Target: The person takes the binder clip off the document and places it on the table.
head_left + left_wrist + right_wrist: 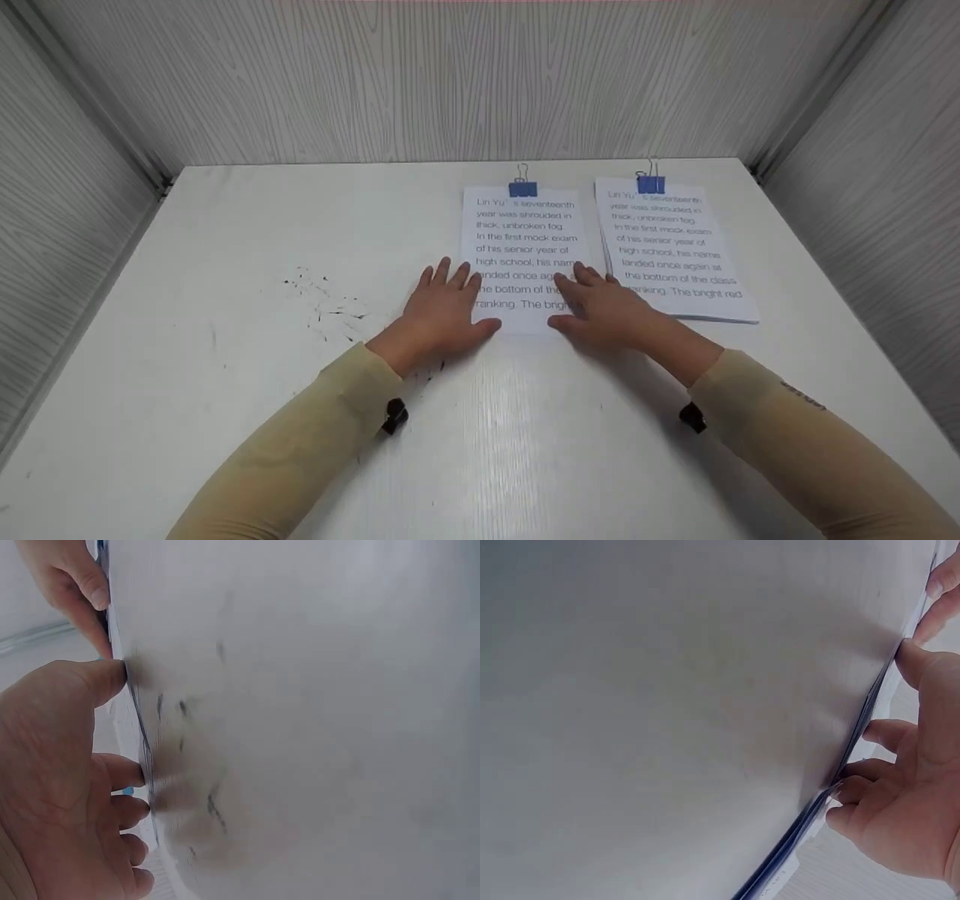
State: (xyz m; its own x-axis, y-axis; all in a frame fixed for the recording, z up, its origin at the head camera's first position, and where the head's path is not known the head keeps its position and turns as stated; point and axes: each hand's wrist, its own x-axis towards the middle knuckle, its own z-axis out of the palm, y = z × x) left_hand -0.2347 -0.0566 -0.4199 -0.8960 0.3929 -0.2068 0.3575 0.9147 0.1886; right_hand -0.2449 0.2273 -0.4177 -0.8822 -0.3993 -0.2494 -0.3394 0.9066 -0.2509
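Note:
Two stacks of printed paper lie on the white table in the head view, each with a blue binder clip at its top edge. My left hand point(442, 311) rests flat at the lower left edge of the left paper stack point(525, 240), fingers spread. On that stack's lower right side lies my right hand point(607, 311), its fingers extended and touching the page. The left binder clip point(523, 189) stands beyond both hands. Just right of my right hand is the right paper stack point(675, 255), slightly turned, under its own binder clip point(651, 184). Both wrist views show straight fingertips against the table.
The white table point(247, 225) has dark scuff marks point(337, 311) left of my left hand. Grey wood-grain panels point(480, 82) stand at the back and on both sides. A black wrist strap piece point(395, 415) shows below the left sleeve.

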